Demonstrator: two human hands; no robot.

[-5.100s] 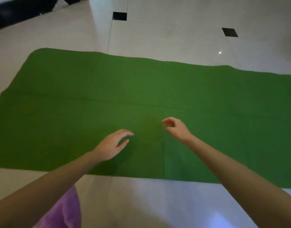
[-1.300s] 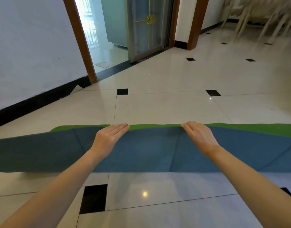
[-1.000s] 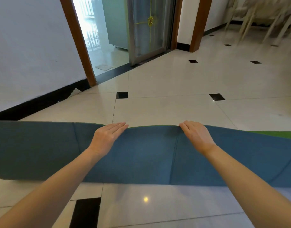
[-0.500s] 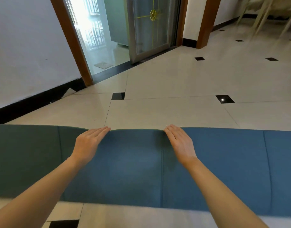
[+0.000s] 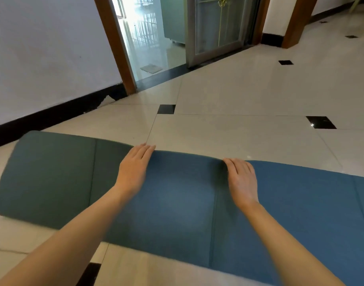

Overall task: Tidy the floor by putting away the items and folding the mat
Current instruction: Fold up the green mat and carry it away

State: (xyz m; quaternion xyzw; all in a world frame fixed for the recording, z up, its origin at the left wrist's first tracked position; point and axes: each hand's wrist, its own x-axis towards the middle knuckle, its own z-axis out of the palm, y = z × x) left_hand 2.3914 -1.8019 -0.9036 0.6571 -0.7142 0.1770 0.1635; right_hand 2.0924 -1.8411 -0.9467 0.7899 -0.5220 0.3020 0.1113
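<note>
Now mat (image 5: 177, 203) beneath flat fingers (image 5: 144, 153).

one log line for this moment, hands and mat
left hand: flat on mat | right hand: flat on mat | mat: folded, blue side up | floor: tiled

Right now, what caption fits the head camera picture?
Both hands press flat on a blue mat on the floor.

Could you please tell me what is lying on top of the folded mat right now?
Both hands, left and right, rest flat on the mat. Whatever lies beneath it is hidden.
</note>
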